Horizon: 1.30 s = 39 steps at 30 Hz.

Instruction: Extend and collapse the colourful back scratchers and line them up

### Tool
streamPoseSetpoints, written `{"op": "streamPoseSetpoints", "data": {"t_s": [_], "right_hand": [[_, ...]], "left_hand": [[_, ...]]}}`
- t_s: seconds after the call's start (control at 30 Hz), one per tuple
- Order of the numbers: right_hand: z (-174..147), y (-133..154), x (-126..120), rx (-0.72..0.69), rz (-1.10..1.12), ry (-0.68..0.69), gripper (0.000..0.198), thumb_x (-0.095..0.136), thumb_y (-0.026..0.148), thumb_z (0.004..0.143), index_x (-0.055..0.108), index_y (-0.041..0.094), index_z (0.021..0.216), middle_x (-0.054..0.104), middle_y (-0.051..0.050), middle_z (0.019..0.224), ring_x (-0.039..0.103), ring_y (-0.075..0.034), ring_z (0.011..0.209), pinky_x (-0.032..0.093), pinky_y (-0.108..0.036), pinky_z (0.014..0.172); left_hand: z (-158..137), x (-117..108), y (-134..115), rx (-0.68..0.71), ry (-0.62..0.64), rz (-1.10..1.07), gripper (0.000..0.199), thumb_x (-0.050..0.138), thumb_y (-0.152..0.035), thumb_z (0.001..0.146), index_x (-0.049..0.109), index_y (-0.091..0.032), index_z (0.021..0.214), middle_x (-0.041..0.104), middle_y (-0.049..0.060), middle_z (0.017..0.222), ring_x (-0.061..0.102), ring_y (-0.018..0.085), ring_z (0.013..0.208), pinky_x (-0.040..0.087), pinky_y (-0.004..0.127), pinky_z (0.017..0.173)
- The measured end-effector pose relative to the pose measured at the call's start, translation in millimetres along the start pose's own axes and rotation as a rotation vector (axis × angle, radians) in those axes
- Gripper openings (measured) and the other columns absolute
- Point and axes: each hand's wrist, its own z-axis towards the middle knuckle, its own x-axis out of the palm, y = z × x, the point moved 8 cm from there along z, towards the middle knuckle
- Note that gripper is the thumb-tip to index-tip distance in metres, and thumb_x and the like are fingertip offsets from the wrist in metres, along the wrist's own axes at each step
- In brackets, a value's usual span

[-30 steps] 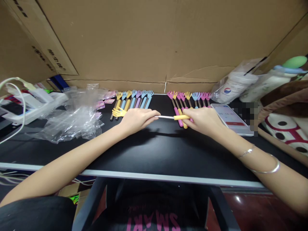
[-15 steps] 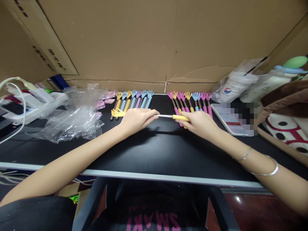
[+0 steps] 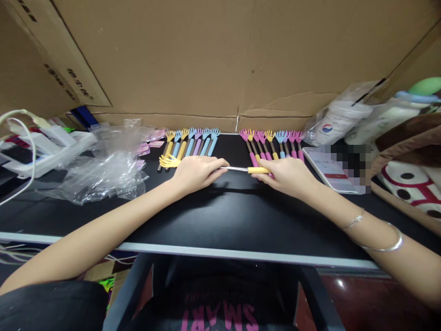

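Hanging level above the black table, between its front and back edges, is a back scratcher. The left hand grasps its shaft beside the head; the right hand is closed on the handle. The scratcher seems light and stiff, its smooth shaft probably slippery, the slender prongs likely fragile, so the handle offers the best hold. Head and handle are yellow, the shaft silvery.
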Motion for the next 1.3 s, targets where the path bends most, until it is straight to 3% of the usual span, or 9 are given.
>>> {"op": "streamPoseSetpoints", "data": {"t_s": [0.3, 0.5, 0.7, 0.93, 1.1, 1.3], "right_hand": [[-2, 6, -2, -0.125, -0.032, -0.050, 0.051, 0.032, 0.058, 0.089, 0.063, 0.019, 0.079, 0.062, -0.004, 0.060, 0.053, -0.013, 0.052, 0.014, -0.024, 0.050], [-1, 1, -7, -0.001, 0.043, -0.069, 0.050, 0.035, 0.060, 0.088, 0.065, 0.020, 0.091, 0.067, -0.004, 0.069, 0.055, -0.014, 0.056, 0.018, -0.025, 0.049], [1, 1, 4, 0.090, 0.112, 0.045, 0.048, 0.035, 0.061, 0.088, 0.062, 0.021, 0.087, 0.063, -0.002, 0.065, 0.053, -0.014, 0.057, 0.018, -0.024, 0.048], [1, 2, 8, 0.054, 0.154, 0.055, 0.047, 0.033, 0.058, 0.090, 0.060, 0.020, 0.091, 0.063, -0.002, 0.065, 0.052, -0.013, 0.055, 0.019, -0.024, 0.048], [0, 1, 4, 0.036, 0.035, 0.009, 0.046, 0.035, 0.056, 0.090, 0.062, 0.019, 0.099, 0.067, -0.004, 0.070, 0.057, -0.015, 0.058, 0.018, -0.025, 0.050], [-2, 3, 3, -0.003, -0.049, -0.025, 0.044, 0.036, 0.055, 0.090, 0.064, 0.021, 0.092, 0.069, -0.004, 0.073, 0.059, -0.016, 0.059, 0.017, -0.025, 0.049]], "left_hand": [[-2, -2, -9, 0.137, -0.016, 0.038, 0.031, 0.039, -0.042, 0.095, 0.064, -0.025, 0.092, 0.068, -0.003, 0.072, 0.064, 0.011, 0.066, 0.026, 0.024, 0.047], [0, -8, -3, 0.015, -0.058, 0.006, 0.031, 0.038, -0.042, 0.095, 0.064, -0.024, 0.094, 0.070, -0.003, 0.077, 0.064, 0.011, 0.067, 0.030, 0.023, 0.050], [0, -4, 1, -0.058, -0.012, -0.005, 0.031, 0.038, -0.043, 0.095, 0.063, -0.025, 0.095, 0.071, -0.004, 0.079, 0.064, 0.012, 0.068, 0.029, 0.022, 0.050], [-2, 0, 4, -0.106, 0.030, -0.018, 0.032, 0.037, -0.044, 0.095, 0.063, -0.025, 0.097, 0.071, -0.004, 0.080, 0.064, 0.012, 0.066, 0.029, 0.023, 0.050], [-2, 2, 1, -0.064, 0.033, -0.031, 0.032, 0.036, -0.043, 0.096, 0.062, -0.025, 0.098, 0.071, -0.004, 0.083, 0.065, 0.012, 0.068, 0.029, 0.022, 0.050], [-3, 5, -2, -0.027, 0.034, 0.003, 0.031, 0.036, -0.043, 0.096, 0.062, -0.025, 0.097, 0.071, -0.004, 0.081, 0.065, 0.012, 0.068, 0.027, 0.023, 0.049]]}}
